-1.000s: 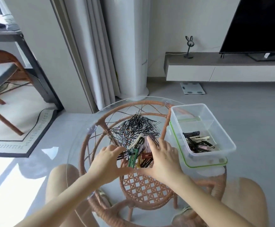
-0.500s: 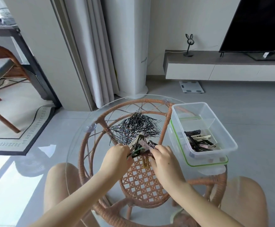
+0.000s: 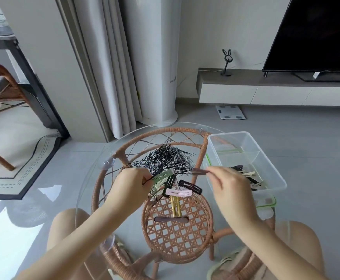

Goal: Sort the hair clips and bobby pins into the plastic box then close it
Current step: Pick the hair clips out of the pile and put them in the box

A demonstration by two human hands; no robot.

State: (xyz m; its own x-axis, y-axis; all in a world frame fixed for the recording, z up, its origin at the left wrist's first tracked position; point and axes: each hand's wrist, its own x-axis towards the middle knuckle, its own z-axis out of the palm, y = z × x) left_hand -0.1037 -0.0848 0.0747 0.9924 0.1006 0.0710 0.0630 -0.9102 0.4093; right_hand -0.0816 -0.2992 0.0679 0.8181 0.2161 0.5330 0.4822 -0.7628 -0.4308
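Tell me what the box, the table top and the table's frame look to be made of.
Box: clear plastic, glossy; the clips inside show through its walls. Table top: seemingly glass, as the frame and floor show through it and its edge catches light. Frame: woven rattan or wicker by its look, matte tan-pink, with wrapped rings and an open lattice shelf; real cane or synthetic, I can't tell.
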